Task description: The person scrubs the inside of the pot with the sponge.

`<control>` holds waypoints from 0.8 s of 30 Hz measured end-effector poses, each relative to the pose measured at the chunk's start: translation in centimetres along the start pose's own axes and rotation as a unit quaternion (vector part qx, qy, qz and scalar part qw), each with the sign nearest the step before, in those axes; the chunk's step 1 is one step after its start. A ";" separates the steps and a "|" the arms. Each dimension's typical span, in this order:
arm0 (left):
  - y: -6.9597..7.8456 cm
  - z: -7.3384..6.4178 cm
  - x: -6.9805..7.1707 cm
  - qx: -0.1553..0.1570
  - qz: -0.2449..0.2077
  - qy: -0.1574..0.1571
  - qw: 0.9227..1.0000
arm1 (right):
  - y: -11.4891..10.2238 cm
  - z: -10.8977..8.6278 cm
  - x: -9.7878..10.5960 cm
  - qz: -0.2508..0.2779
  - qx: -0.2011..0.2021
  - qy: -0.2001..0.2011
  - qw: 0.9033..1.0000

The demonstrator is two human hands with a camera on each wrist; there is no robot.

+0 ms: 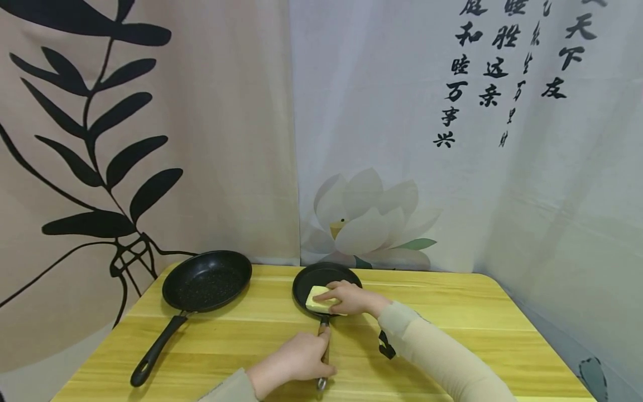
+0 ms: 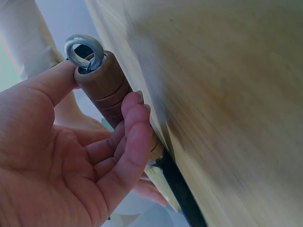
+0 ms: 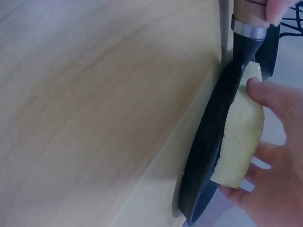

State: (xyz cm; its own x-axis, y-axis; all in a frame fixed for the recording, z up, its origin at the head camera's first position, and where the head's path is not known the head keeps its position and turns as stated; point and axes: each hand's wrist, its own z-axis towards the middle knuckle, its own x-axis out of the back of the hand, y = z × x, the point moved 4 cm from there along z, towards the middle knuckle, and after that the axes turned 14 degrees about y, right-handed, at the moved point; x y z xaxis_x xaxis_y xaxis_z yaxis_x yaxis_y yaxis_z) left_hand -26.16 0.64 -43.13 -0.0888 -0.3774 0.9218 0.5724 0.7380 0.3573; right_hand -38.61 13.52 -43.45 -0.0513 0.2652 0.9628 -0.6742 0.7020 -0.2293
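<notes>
Black pans (image 1: pixel 324 272): 2, yellow sponge (image 3: pixel 241 132): 1

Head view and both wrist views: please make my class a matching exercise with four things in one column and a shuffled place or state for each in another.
Things
1. Larger pan
2. Yellow sponge
3. Wooden handle
4. Metal ring

Places and states
A. Gripped by the left hand
B. At the end of the smaller pan's handle
C. Held by the right hand at the smaller pan
D. Untouched, toward the left of the table

Right pairs: 1-D, 2-C, 3-A, 4-B.
</notes>
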 end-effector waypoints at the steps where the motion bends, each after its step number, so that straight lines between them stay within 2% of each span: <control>1: 0.0 0.0 0.0 0.001 0.000 0.000 1.000 | 0.0 0.1 0.0 0.001 -0.001 0.000 1.000; 24: -0.3 0.0 -0.2 0.007 -0.014 -0.011 1.000 | 0.1 1.4 -1.2 0.000 -0.027 0.007 1.000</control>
State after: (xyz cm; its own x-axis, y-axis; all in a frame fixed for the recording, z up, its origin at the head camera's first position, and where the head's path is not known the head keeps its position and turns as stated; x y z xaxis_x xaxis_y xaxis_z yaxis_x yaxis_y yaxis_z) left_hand -26.31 0.48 -43.37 -0.1218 -0.3857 0.9146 0.5583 0.7352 0.3844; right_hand -39.66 12.38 -44.47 -0.0412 0.2741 0.9608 -0.6338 0.7362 -0.2372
